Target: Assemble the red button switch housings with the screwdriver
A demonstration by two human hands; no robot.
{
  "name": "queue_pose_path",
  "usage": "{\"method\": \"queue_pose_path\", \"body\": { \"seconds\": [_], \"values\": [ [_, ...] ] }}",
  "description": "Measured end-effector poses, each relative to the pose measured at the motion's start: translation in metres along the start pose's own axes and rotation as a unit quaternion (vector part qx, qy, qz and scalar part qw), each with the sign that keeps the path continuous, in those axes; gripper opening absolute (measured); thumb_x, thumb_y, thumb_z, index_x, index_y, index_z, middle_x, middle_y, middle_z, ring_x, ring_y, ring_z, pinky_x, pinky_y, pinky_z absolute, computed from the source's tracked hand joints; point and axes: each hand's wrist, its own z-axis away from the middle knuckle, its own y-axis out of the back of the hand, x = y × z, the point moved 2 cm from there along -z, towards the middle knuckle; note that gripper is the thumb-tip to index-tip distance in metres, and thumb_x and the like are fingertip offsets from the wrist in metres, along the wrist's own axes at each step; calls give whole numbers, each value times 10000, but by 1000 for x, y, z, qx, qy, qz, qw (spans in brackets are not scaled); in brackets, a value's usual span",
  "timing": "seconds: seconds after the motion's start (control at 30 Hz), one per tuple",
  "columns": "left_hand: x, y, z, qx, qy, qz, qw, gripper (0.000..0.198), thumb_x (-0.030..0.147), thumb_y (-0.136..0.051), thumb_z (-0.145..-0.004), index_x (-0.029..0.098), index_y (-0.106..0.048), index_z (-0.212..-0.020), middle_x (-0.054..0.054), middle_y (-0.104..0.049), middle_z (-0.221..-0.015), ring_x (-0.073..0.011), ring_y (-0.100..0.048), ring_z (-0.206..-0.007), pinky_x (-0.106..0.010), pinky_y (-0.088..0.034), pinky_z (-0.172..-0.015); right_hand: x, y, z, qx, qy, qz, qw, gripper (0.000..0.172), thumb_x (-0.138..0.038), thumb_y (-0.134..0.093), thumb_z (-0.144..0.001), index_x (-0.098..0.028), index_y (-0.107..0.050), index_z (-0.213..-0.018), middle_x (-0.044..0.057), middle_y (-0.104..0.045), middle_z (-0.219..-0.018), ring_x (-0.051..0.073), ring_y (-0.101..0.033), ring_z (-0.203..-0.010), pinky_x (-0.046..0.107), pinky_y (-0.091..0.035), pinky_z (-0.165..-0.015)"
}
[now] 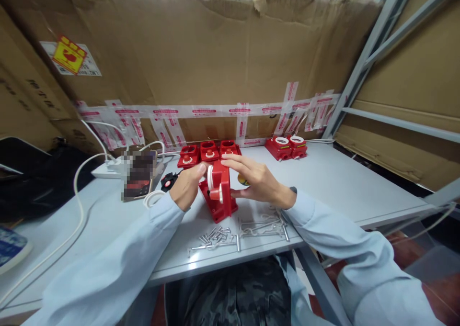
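A red plastic housing cover [225,187], with a white ring and a red knob on its face, stands on edge between my hands. Below it lies a red base [215,213] on the table. My left hand [187,186] is closed at the cover's left side, thumb by the white ring; its other fingers are mostly hidden. My right hand [257,178] grips the cover from the right, fingers over the top edge and thumb low on its back. A yellow round part [243,179] shows between the cover and my right palm. Loose screws [215,235] lie in front.
Metal rods and wire pieces [264,226] lie near the front edge. Several red housings [208,152] stand at the back, and more with white rings [287,146] sit back right. On the left are a phone [140,177], a power strip [108,169] and white cables.
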Motion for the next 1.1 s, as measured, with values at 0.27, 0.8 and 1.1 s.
{"method": "queue_pose_path", "body": {
  "seconds": [0.27,0.8,1.1],
  "values": [
    [23,2,5,-28,-239,-20,970,549,130,-667,-741,222,-476,-1248,-151,-467,-1342,-295,-470,-1240,-374,-480,-899,13,1,1,55,-68,-87,992,695,-409,-749,-691,-146,-460,-1266,166,-620,-1207,257,-619,-1110,393,-533,-906],
    [8,4,-3,20,-74,91,993,377,436,-620,-836,159,-605,-1091,-77,-658,-978,-204,-604,-864,-312,-478,-759,14,2,2,37,-33,-79,996,675,-358,-727,-736,-193,-424,-1317,156,-576,-1291,249,-561,-1205,412,-516,-951],
    [29,54,-2,67,-59,-89,992,423,467,-655,-780,190,-638,-1099,-61,-662,-958,-217,-593,-828,-281,-451,-692,20,8,2,64,-43,-69,995,689,-349,-730,-732,-203,-404,-1322,140,-577,-1278,233,-576,-1184,387,-516,-964]
  ]
}}
